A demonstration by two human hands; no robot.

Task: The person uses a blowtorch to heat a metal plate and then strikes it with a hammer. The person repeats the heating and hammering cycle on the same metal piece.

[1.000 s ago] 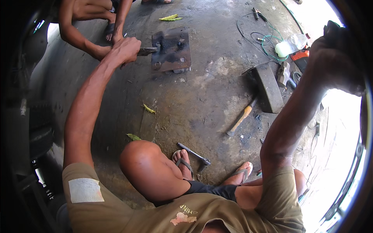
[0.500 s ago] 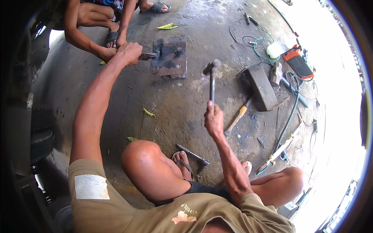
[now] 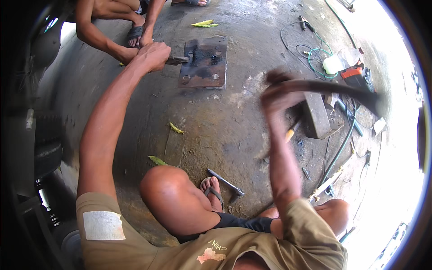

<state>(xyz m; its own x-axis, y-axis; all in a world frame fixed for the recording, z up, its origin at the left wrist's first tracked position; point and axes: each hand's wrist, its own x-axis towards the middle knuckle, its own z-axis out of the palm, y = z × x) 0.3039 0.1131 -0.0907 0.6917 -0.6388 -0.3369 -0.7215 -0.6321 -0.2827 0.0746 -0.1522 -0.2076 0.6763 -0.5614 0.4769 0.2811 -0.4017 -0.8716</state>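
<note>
One blurred hammer (image 3: 335,86) juts rightward from the person's right hand (image 3: 280,95).

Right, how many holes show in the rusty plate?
4: far-left hole by the metal tool; far-right hole; near-left hole; near-right hole. Staining on the plate may hide others.

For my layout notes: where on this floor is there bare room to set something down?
Bare concrete lies below the rusty plate and above the wrench, right of a small leaf. It is crowded farther right: metal block, bottle, orange-and-black device, and the right hand holding a blurred tool.
</note>
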